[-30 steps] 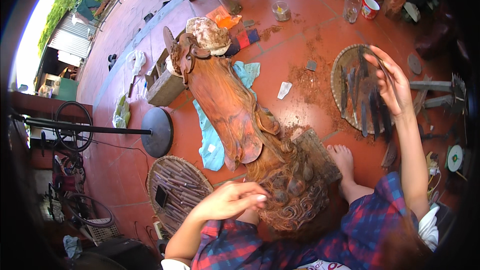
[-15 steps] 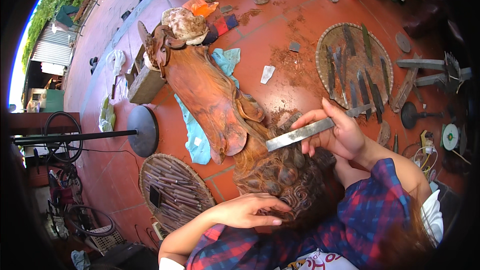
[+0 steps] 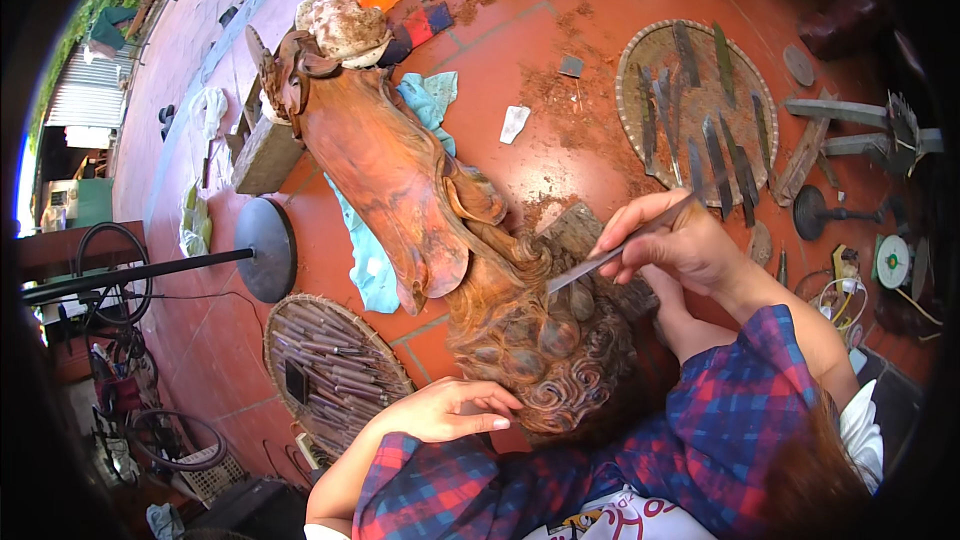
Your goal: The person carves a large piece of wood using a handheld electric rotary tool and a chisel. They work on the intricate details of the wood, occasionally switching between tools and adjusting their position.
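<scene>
A large reddish-brown wood carving (image 3: 385, 180) lies across the floor in front of me, with rounded lumps and curled swirls on its near end. My right hand (image 3: 672, 245) is closed around a flat file (image 3: 615, 252), a long grey metal strip. It is turned nearly edge-on, its tip at the carving just above the lumps. My left hand (image 3: 450, 410) rests with fingers loosely extended at the near left edge of the swirls. Nothing shows in its grasp. A wooden block (image 3: 575, 230) sits beside the carving, partly hidden by my right hand.
A round woven tray (image 3: 635, 50) holds several metal files at the right. Another basket (image 3: 395, 365), full of slim handled tools, lies left. Blue cloth (image 3: 368, 265) shows under the carving. A black stand base (image 3: 266, 250) is farther left. Wood dust covers the tiles.
The file has turned from flat to edge-on, its tip now against the carving. My left hand has slid left to the carving's edge. The whole view has shifted slightly.
</scene>
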A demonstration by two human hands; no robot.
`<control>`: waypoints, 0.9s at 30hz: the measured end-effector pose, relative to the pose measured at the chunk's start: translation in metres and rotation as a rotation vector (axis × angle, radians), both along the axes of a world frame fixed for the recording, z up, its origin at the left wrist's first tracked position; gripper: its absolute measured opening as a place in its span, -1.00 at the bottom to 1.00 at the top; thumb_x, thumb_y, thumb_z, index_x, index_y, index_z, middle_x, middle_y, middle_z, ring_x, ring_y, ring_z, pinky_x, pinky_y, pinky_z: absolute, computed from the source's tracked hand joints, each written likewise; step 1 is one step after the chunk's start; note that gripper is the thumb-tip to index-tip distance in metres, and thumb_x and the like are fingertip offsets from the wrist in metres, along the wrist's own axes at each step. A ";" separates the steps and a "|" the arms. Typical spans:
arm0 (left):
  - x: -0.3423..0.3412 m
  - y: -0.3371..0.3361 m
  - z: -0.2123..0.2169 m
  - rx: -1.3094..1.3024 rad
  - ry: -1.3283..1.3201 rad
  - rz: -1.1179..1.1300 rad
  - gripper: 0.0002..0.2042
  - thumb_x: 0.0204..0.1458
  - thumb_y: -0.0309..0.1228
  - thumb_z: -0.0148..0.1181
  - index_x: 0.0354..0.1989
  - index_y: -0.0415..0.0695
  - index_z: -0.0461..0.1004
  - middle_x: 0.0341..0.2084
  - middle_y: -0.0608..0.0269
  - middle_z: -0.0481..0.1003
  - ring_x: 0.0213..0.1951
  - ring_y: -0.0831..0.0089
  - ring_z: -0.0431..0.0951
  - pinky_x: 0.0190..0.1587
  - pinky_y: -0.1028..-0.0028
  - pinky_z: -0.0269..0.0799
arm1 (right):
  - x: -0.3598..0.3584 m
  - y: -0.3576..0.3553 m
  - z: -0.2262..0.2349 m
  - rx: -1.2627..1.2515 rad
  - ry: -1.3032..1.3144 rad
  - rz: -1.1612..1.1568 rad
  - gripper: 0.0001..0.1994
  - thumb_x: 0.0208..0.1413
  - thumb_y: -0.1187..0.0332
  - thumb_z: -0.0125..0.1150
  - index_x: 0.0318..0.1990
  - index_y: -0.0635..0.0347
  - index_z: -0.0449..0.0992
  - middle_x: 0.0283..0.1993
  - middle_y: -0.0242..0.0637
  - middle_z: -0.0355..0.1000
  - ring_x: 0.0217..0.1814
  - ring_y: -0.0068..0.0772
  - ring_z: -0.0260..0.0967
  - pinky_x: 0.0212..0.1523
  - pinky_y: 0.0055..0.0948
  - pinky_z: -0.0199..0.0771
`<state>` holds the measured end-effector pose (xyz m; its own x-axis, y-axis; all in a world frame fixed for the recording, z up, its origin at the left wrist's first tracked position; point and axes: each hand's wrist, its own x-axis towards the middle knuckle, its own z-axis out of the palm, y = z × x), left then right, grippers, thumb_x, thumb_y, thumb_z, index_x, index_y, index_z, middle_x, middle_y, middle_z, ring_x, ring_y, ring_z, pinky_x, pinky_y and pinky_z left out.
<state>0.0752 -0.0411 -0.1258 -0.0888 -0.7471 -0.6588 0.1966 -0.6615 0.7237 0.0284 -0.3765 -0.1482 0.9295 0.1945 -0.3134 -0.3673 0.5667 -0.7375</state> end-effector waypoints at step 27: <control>-0.024 0.065 -0.095 0.356 -0.275 -0.031 -0.68 -0.07 -0.15 0.37 -0.28 -0.15 0.62 -0.62 0.31 0.50 -0.51 0.58 0.39 -0.42 0.50 0.35 | -0.036 -0.180 -0.081 -0.953 0.274 -0.428 -0.81 0.09 0.29 0.28 -0.34 0.21 0.47 -0.52 -0.38 0.44 -0.60 -0.72 0.30 -0.68 -0.68 0.16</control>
<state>0.0516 0.0243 -0.2206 0.1072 -0.4693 -0.8765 0.0049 -0.8813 0.4725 -0.0078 -0.5563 -0.2291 0.7378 -0.5638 -0.3712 -0.4944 -0.0771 -0.8658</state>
